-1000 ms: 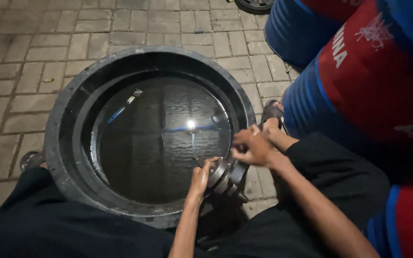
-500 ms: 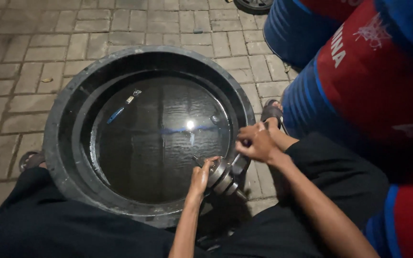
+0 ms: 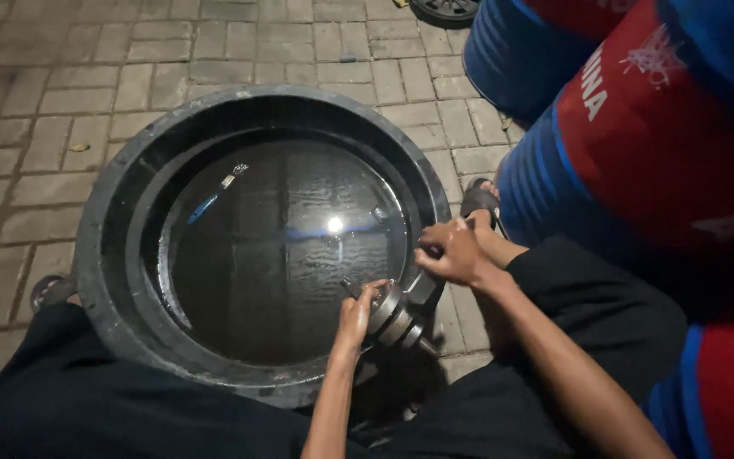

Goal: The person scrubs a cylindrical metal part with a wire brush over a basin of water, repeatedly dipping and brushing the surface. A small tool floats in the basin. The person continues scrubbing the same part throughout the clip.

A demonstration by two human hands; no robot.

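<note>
A round black tub (image 3: 108, 255) holding dark liquid sits on the paving in front of me. At its near right rim my left hand (image 3: 355, 316) grips a metal crankshaft-like part (image 3: 398, 313) with round webs. My right hand (image 3: 450, 251) is closed on the upper end of the same part, just over the rim. What the fingers of my right hand enclose is hidden. A small blue-handled tool (image 3: 211, 197) lies submerged at the far left of the liquid.
Red and blue drums (image 3: 639, 144) lie close on the right. My sandalled feet (image 3: 479, 201) rest either side of the tub, the left one (image 3: 51, 289) at its left. A black tyre (image 3: 443, 10) shows at the top edge. Brick paving (image 3: 44, 102) surrounds the tub.
My right hand has shifted slightly up and right along the metal part, then settled. The left hand keeps its grip. The view has drifted a little.
</note>
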